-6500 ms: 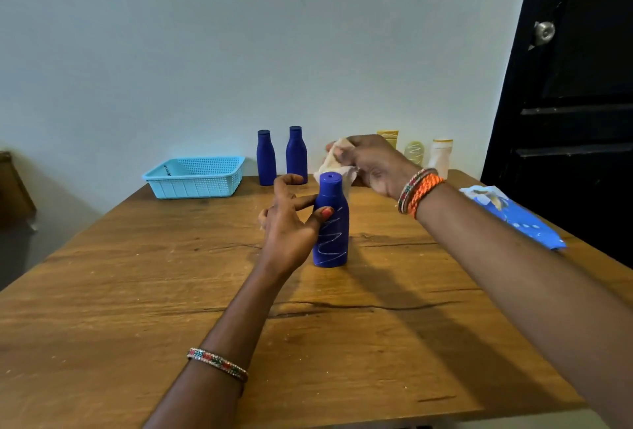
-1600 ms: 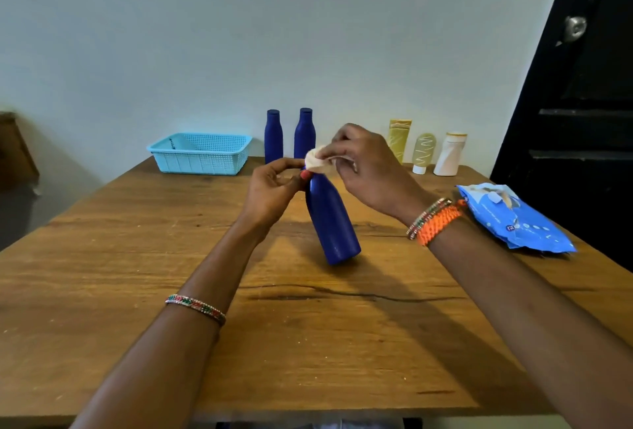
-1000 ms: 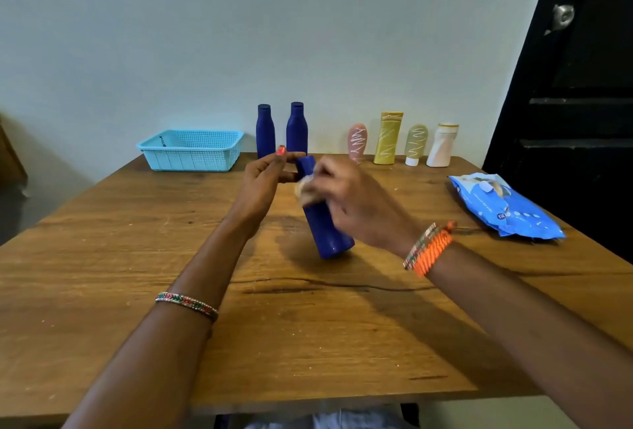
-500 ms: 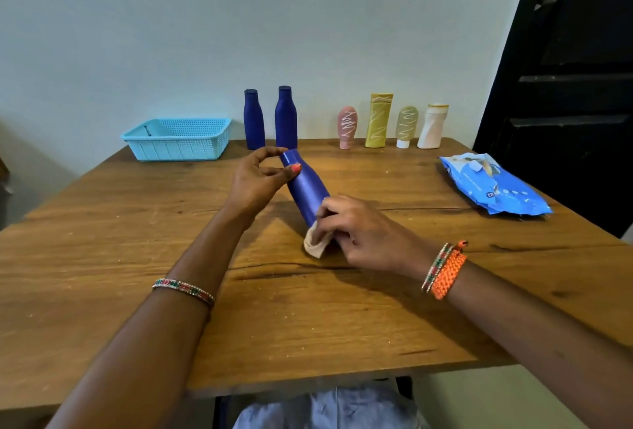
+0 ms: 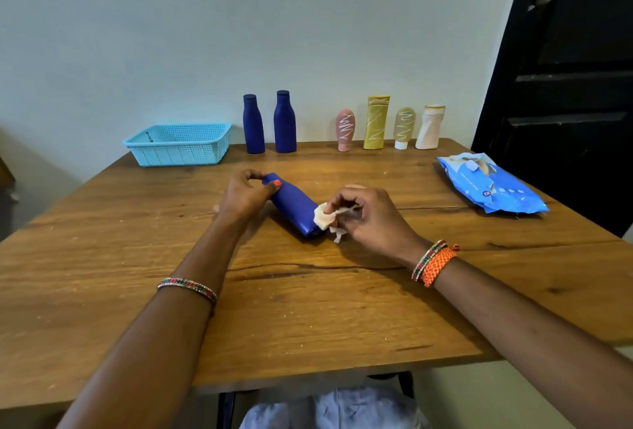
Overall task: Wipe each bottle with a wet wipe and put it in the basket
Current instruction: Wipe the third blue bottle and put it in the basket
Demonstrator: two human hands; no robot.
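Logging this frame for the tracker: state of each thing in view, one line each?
Dark blue plastic bottle: tilted, base on the table, cap end held by the left hand.
Crumpled white wet wipe: pinched in the right hand, against the bottle's base.
Light blue plastic mesh basket: upright, no bottle seen inside.
Two dark blue bottles by the wall: upright, capped.
Four pale scribbled bottles: upright.
Blue wipes pack: lying flat, flap open.

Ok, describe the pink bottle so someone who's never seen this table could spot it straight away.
Look along the far edge of the wooden table, against the wall, where a row of bottles stands right of the light blue basket. Past the two dark blue bottles comes the pink bottle: short, rounded, scribbled white, the only pink one.
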